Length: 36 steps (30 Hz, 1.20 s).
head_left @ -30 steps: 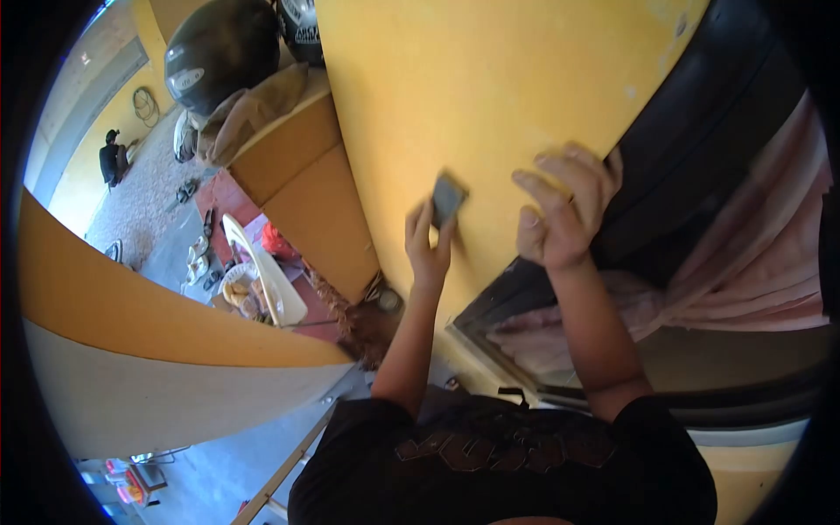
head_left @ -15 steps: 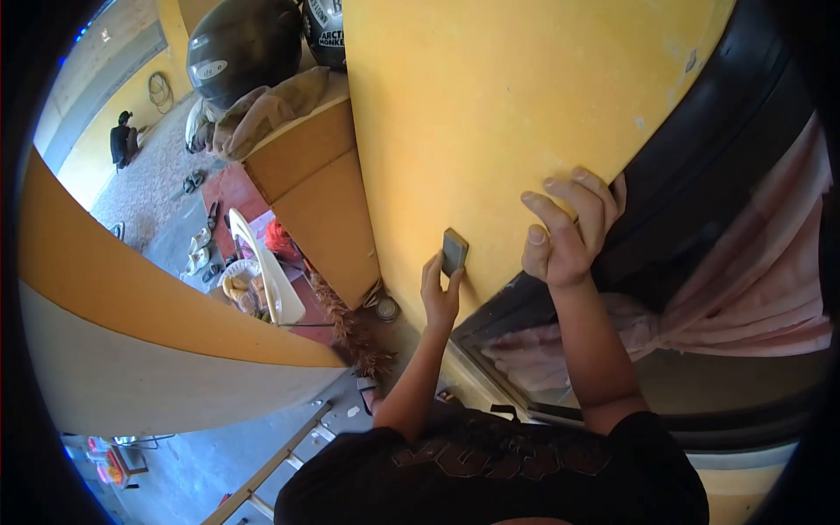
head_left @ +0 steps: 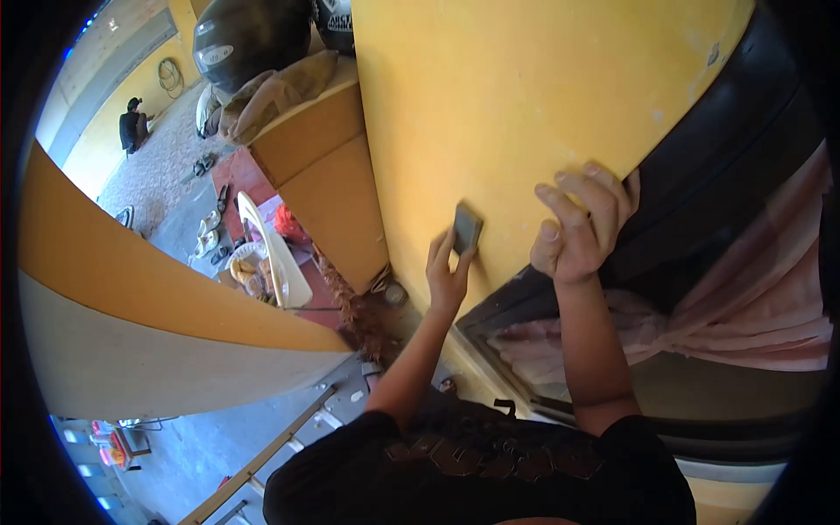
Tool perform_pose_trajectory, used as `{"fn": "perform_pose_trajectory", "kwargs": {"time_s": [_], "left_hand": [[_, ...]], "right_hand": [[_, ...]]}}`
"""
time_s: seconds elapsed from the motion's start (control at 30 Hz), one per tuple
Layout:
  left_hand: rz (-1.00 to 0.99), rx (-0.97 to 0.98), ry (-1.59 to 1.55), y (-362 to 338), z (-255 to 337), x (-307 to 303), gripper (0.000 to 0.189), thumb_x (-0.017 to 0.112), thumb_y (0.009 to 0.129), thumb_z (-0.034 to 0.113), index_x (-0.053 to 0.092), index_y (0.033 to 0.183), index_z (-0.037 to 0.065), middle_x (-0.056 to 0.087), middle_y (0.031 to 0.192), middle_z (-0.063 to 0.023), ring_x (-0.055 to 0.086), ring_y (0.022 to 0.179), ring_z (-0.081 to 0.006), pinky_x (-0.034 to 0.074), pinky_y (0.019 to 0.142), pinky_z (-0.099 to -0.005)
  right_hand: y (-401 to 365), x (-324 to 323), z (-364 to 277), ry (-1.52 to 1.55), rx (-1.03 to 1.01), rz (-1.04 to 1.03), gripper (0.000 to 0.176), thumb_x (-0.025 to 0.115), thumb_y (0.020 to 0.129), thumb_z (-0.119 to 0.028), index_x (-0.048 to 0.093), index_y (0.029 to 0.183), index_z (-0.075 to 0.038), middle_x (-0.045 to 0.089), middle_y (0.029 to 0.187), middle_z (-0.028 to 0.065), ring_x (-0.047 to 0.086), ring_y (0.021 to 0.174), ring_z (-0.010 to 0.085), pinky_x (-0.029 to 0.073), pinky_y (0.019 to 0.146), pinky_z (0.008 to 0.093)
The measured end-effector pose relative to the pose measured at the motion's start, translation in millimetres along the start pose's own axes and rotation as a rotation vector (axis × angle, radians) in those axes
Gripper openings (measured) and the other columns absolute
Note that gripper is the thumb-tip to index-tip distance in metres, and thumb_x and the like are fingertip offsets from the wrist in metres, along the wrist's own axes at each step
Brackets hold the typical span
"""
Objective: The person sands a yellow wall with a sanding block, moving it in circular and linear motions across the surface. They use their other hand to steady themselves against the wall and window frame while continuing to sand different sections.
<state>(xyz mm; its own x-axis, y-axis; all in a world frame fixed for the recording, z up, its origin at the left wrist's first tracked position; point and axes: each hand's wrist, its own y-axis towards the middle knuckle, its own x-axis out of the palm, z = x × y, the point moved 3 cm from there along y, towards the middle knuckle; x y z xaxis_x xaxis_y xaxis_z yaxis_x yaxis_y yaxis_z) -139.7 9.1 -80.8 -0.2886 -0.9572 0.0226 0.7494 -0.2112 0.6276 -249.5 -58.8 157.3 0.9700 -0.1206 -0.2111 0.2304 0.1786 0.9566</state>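
My left hand [head_left: 448, 273] grips a small grey sanding block [head_left: 466, 227] and presses it flat against the yellow wall [head_left: 490, 105]. My right hand [head_left: 582, 223] rests on the same wall with its fingers curled, right by the dark window frame [head_left: 700, 166]. It holds nothing. Both forearms reach up from my black shirt [head_left: 472, 464] at the bottom of the view.
Pink curtain [head_left: 752, 297] shows behind the window glass on the right. A wooden cabinet [head_left: 324, 184] with helmets [head_left: 249, 35] and cloth on top stands at the left. Below lie a white chair [head_left: 276, 262], shoes, a ladder rail [head_left: 262, 468]. A person [head_left: 134, 127] sits far off.
My left hand slid the block down the wall, then back up slightly. My right hand stayed braced on the wall near the frame.
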Motion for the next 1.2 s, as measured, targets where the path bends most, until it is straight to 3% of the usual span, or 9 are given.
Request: {"fn": "perform_pose_trajectory", "kwargs": {"time_s": [0.07, 0.13, 0.3, 0.5, 0.67, 0.73, 0.87, 1.07, 1.2], "left_hand": [[-0.013, 0.125, 0.036, 43.9, 39.0, -2.8, 0.049, 0.074, 0.078, 0.002, 0.057, 0.123, -0.004, 0.059, 0.116, -0.0197, 0.06, 0.103, -0.0328, 0.049, 0.087, -0.0365], [-0.042, 0.127, -0.028, 59.9, 43.1, -1.8, 0.051, 0.073, 0.08, 0.002, 0.054, 0.126, -0.006, 0.057, 0.118, -0.0194, 0.057, 0.107, -0.0311, 0.045, 0.092, -0.0357], [-0.031, -0.011, 0.096, 1.2, -13.1, -6.9, 0.05, 0.074, 0.078, 0.001, 0.056, 0.125, -0.004, 0.059, 0.118, -0.0183, 0.058, 0.111, -0.0307, 0.048, 0.093, -0.0378], [-0.024, 0.062, 0.027, 45.2, 31.9, -0.6, 0.051, 0.071, 0.081, 0.002, 0.053, 0.128, -0.005, 0.056, 0.12, -0.0181, 0.056, 0.113, -0.0303, 0.044, 0.097, -0.0366], [0.017, -0.095, -0.007, -15.0, -20.6, 0.2, 0.048, 0.072, 0.08, 0.002, 0.056, 0.125, -0.004, 0.057, 0.121, -0.0196, 0.057, 0.111, -0.0322, 0.046, 0.094, -0.038], [-0.048, -0.106, 0.061, -9.6, -5.8, -3.7, 0.048, 0.071, 0.081, 0.002, 0.055, 0.126, -0.004, 0.057, 0.122, -0.0198, 0.057, 0.112, -0.0325, 0.046, 0.094, -0.0379], [-0.005, 0.076, 0.065, 47.9, 38.8, -3.7, 0.05, 0.073, 0.08, 0.004, 0.055, 0.126, -0.004, 0.058, 0.12, -0.0187, 0.058, 0.108, -0.0317, 0.047, 0.092, -0.0357], [-0.004, -0.133, -0.069, -11.7, -20.3, 1.6, 0.046, 0.07, 0.082, 0.002, 0.055, 0.126, -0.004, 0.057, 0.121, -0.0195, 0.056, 0.114, -0.0316, 0.044, 0.098, -0.0394], [0.031, -0.025, -0.051, 47.5, 29.8, 0.6, 0.046, 0.069, 0.083, 0.003, 0.054, 0.127, -0.004, 0.055, 0.123, -0.0184, 0.054, 0.116, -0.0305, 0.042, 0.098, -0.0368]], "right_hand": [[0.9, -0.2, 1.0, 0.005, 0.004, -0.002, 0.03, 0.05, 0.093, -0.035, 0.07, 0.088, -0.014, 0.064, 0.097, 0.004, 0.056, 0.105, 0.0252, 0.026, 0.108, 0.0519], [-1.8, -2.9, -1.2, 0.005, 0.014, -0.016, 0.03, 0.05, 0.093, -0.035, 0.07, 0.089, -0.013, 0.064, 0.097, 0.0042, 0.057, 0.104, 0.0256, 0.026, 0.108, 0.052], [1.7, -2.5, -0.7, 0.012, -0.028, 0.004, 0.029, 0.05, 0.092, -0.036, 0.069, 0.09, -0.013, 0.064, 0.095, 0.0041, 0.056, 0.104, 0.0253, 0.026, 0.108, 0.0532], [-1.3, 2.0, -0.3, 0.034, 0.017, 0.03, 0.03, 0.05, 0.092, -0.037, 0.068, 0.089, -0.014, 0.063, 0.094, 0.0035, 0.055, 0.105, 0.0248, 0.025, 0.109, 0.0549], [-0.6, 1.0, 2.1, 0.041, -0.018, 0.039, 0.03, 0.051, 0.092, -0.038, 0.068, 0.088, -0.014, 0.063, 0.093, 0.0031, 0.056, 0.104, 0.0242, 0.025, 0.108, 0.0547], [1.0, 2.9, 3.4, 0.059, -0.023, 0.052, 0.029, 0.052, 0.091, -0.037, 0.068, 0.087, -0.014, 0.063, 0.093, 0.003, 0.056, 0.104, 0.0242, 0.025, 0.108, 0.0547], [0.4, 0.0, 0.8, 0.043, 0.004, 0.03, 0.025, 0.055, 0.09, -0.036, 0.068, 0.087, -0.014, 0.063, 0.093, 0.0027, 0.057, 0.103, 0.0244, 0.026, 0.108, 0.0546], [1.3, -3.3, -2.9, 0.033, -0.021, 0.039, 0.027, 0.057, 0.088, -0.037, 0.068, 0.081, -0.013, 0.063, 0.09, 0.0032, 0.056, 0.103, 0.026, 0.026, 0.109, 0.0535], [1.0, 0.6, -2.7, 0.036, 0.007, 0.029, 0.027, 0.057, 0.088, -0.037, 0.067, 0.08, -0.013, 0.063, 0.09, 0.0025, 0.056, 0.102, 0.0253, 0.026, 0.109, 0.0537]]}}
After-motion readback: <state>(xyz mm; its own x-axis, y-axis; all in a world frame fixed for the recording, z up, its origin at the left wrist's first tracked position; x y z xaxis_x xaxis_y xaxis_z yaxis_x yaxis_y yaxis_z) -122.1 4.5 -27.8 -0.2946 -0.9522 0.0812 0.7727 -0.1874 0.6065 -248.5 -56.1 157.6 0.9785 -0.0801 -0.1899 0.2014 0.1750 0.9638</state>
